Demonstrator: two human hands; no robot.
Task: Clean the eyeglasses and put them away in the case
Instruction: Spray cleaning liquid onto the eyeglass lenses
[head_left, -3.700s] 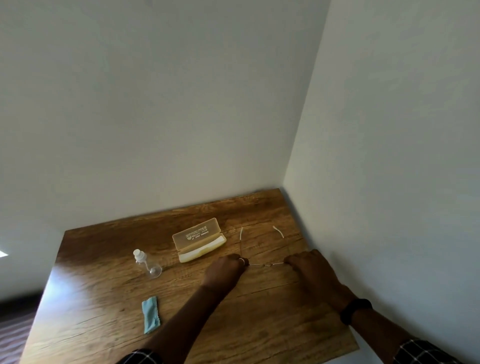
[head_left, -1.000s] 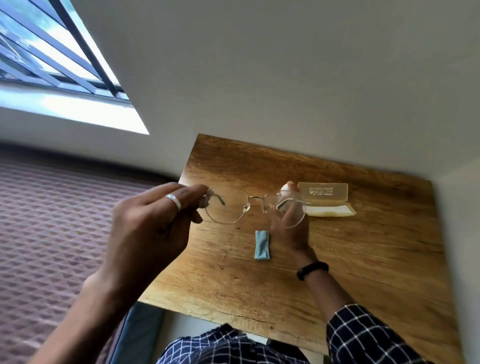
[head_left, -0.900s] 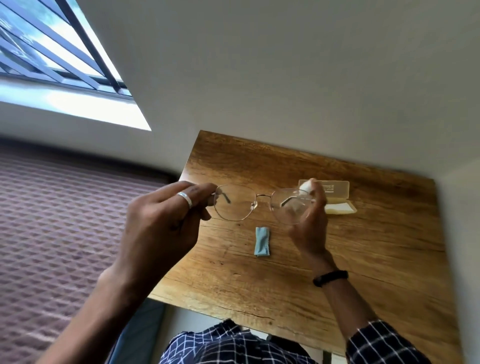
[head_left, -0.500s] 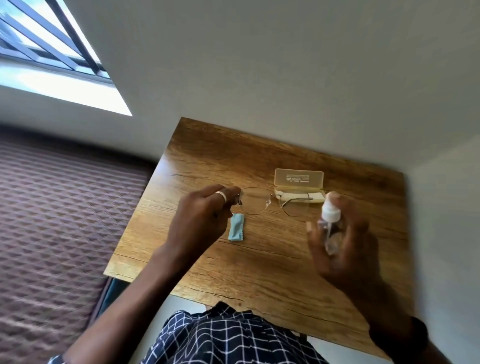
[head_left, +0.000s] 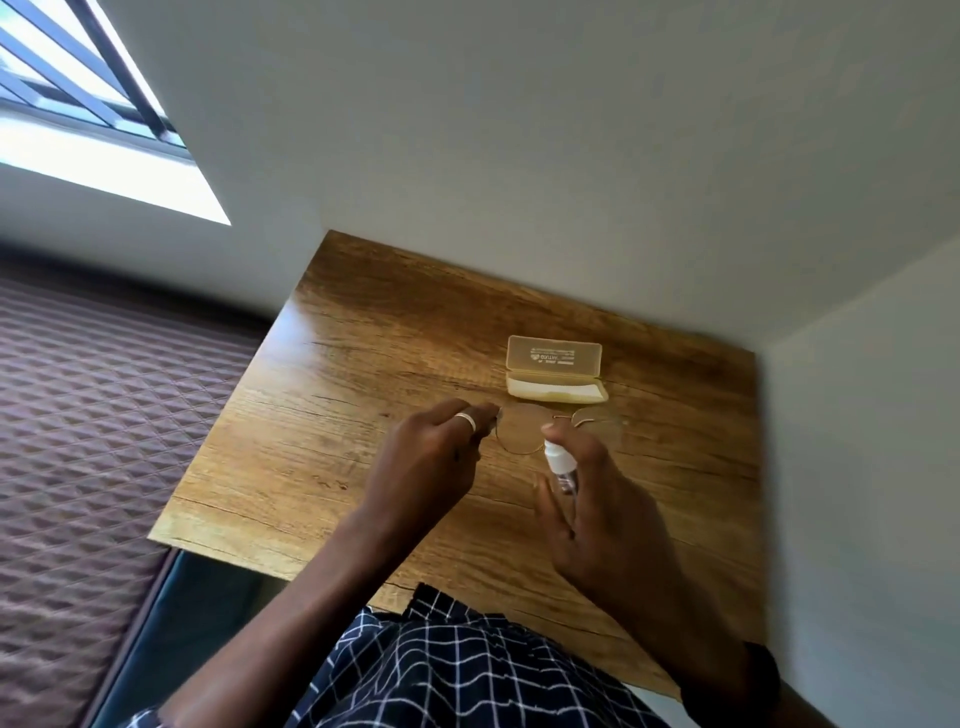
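I see the left hand (head_left: 426, 467) with its fingers pinching one end of the glasses (head_left: 524, 431). It holds them just in front of the open case (head_left: 556, 374), on the person's side, over the surface (head_left: 337, 426). The right hand (head_left: 602, 514), also in front of the case, has its fingers wrapped round a spray bottle (head_left: 560, 462), forefinger on the cap, nozzle close to one lens.

The left hand (head_left: 426, 467) pinches the eyeglasses (head_left: 524, 428); the right hand (head_left: 608, 519) grips a spray bottle (head_left: 560, 465) beside them.
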